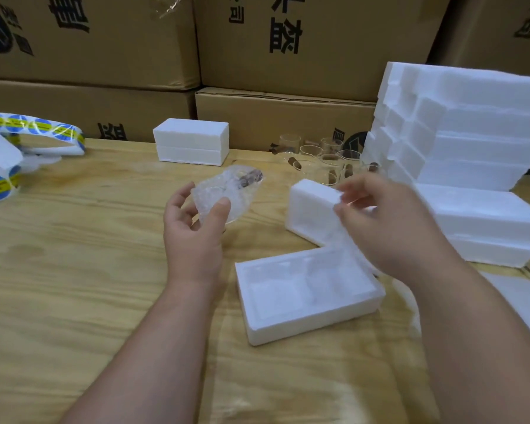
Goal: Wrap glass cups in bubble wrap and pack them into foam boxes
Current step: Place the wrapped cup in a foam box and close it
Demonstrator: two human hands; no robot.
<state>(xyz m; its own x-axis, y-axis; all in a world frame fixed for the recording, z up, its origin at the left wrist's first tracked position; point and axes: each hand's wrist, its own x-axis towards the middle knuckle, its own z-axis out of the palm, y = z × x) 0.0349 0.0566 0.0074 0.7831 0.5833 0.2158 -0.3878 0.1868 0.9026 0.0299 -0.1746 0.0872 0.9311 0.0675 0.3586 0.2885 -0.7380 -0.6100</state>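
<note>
My left hand point(193, 231) grips one wrapped cup point(227, 191) above the table, my right hand point(389, 221), blurred, seems to pinch a lid point(312, 209) beside the empty box point(306, 322); bare cups point(328, 157) remain.

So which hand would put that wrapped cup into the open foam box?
Probably the left hand: it already holds the bubble-wrapped cup, just beyond the open foam box. The right hand is busy at the foam lid, blurred, and seems to be lifting it.
</note>
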